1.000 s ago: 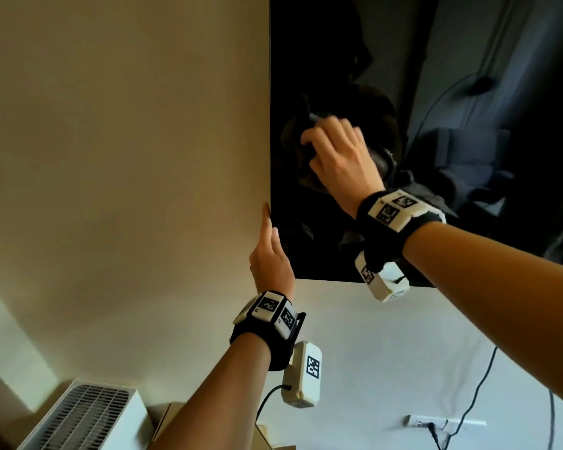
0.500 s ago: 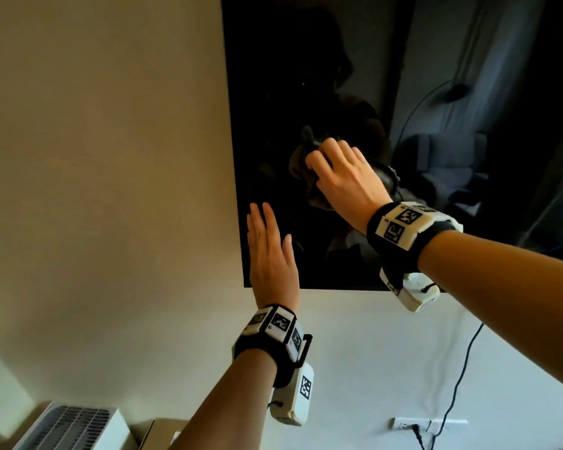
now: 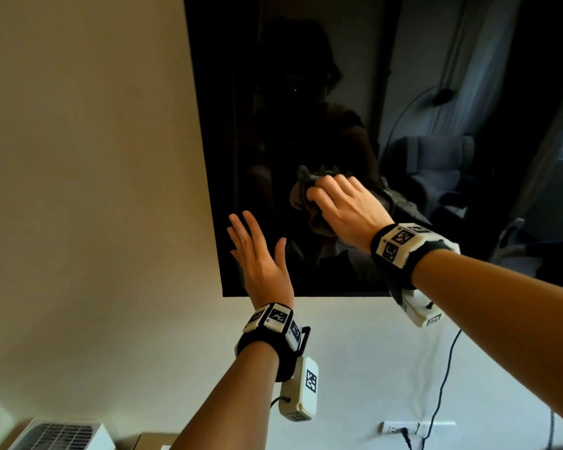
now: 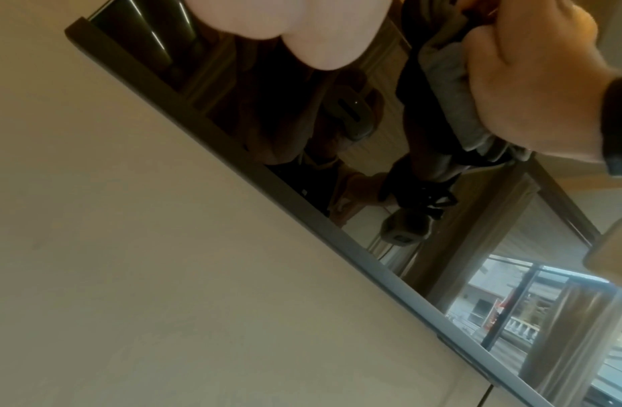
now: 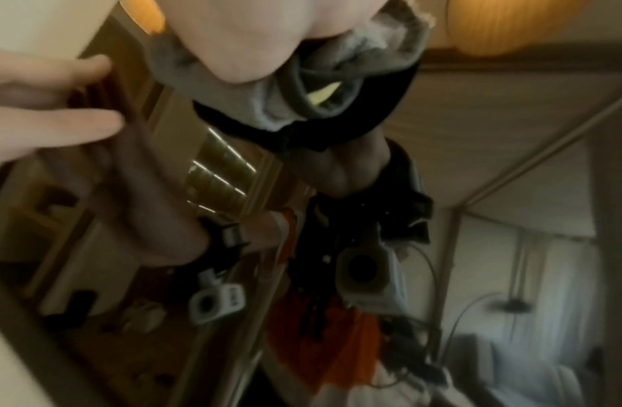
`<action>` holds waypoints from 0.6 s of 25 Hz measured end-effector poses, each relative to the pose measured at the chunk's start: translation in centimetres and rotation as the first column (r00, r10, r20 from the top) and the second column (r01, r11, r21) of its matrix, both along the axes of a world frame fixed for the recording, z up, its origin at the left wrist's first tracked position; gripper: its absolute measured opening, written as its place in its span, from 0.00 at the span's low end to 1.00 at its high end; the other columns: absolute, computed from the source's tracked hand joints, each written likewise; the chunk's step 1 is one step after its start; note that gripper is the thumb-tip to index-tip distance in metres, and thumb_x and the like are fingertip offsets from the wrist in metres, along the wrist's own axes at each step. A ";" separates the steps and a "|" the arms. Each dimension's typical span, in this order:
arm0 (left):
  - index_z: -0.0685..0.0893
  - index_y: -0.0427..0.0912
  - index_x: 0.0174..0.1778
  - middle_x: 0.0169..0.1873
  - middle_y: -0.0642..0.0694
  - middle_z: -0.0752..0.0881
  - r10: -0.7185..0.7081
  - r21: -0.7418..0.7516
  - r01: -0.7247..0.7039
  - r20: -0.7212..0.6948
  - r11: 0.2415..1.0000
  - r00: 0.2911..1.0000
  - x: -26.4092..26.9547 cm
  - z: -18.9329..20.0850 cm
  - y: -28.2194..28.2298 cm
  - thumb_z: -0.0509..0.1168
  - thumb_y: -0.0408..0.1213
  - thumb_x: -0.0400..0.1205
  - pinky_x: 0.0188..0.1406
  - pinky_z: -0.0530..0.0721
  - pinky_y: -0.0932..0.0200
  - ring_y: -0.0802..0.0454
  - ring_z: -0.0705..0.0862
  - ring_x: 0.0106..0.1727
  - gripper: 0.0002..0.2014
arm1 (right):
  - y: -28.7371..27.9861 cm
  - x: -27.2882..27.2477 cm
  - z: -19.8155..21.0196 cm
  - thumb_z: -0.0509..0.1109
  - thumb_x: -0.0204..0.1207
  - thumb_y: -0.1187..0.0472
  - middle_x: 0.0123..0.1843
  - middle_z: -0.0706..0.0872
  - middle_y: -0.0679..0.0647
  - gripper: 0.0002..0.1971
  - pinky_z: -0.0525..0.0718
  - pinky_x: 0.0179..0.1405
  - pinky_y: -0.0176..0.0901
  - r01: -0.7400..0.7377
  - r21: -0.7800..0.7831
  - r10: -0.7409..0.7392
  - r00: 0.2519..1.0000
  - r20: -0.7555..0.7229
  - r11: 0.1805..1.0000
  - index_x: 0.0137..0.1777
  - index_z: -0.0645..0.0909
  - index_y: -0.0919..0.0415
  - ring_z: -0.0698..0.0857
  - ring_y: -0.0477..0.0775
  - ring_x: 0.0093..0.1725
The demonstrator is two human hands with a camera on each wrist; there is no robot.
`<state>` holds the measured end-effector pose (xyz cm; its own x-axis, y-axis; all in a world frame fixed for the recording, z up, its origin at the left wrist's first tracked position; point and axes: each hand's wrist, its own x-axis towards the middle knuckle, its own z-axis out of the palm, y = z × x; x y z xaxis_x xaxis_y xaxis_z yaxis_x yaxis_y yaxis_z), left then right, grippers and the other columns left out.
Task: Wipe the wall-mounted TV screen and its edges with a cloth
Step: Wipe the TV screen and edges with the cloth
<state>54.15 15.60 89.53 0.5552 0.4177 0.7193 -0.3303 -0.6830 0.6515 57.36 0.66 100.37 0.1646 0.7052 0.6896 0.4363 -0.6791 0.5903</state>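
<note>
The wall-mounted TV (image 3: 355, 76) is a dark, reflective screen filling the upper right of the head view. My right hand (image 3: 333, 198) grips a bunched grey cloth (image 3: 301, 198) and presses it against the lower-left part of the glass. The right wrist view shows the cloth (image 5: 340, 79) crumpled under my palm. My left hand (image 3: 255, 245) is open, fingers straight and spread, lying against the screen near its bottom-left corner. In the left wrist view the TV's thin bottom frame (image 4: 267, 176) runs diagonally, with the right hand (image 4: 532, 91) and the cloth (image 4: 445, 71) above it.
Bare cream wall (image 3: 88, 190) lies left of and below the TV. A white appliance with a grille (image 3: 62, 436) and a cardboard box (image 3: 153, 441) sit low at the left. A wall socket (image 3: 416, 428) with a black cable (image 3: 442, 381) hangs below the TV's right part.
My right hand has slid the cloth rightwards, away from the TV's left edge. My left hand has moved from that edge onto the screen and spread flat.
</note>
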 end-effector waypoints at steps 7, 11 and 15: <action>0.50 0.42 0.83 0.84 0.43 0.46 0.013 -0.003 -0.013 0.021 1.000 1.000 0.2 -0.3 0.0 0.58 0.46 0.86 0.78 0.54 0.44 0.45 0.46 0.84 0.34 | -0.1 -0.5 -1.4 0.56 0.75 0.64 0.50 0.80 0.63 0.13 0.67 0.41 0.50 0.018 0.215 -0.011 0.999 -0.035 0.976 0.59 0.72 0.63 0.70 0.61 0.43; 0.46 0.44 0.84 0.84 0.44 0.42 0.003 -0.010 -0.003 -0.017 1.000 1.000 0.1 -0.1 -0.3 0.56 0.47 0.86 0.80 0.52 0.42 0.44 0.44 0.84 0.34 | -1.8 -0.5 0.0 0.53 0.72 0.67 0.49 0.79 0.64 0.15 0.68 0.42 0.51 0.044 0.544 -0.007 0.998 -0.070 0.838 0.58 0.71 0.62 0.70 0.61 0.43; 0.48 0.46 0.84 0.84 0.43 0.46 0.036 0.039 -0.036 -0.008 0.999 0.999 -0.5 1.7 -2.5 0.56 0.48 0.86 0.80 0.56 0.39 0.43 0.47 0.84 0.33 | -4.2 -0.4 -0.8 0.54 0.73 0.65 0.49 0.81 0.64 0.14 0.67 0.40 0.51 0.004 0.230 0.011 0.998 -0.065 0.973 0.58 0.70 0.62 0.72 0.62 0.43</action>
<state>53.68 13.12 91.23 0.5466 0.4095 0.7304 -0.2993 -0.7191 0.6271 56.94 -3.50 99.55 0.2125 0.5295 0.8213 0.4712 -0.7918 0.3885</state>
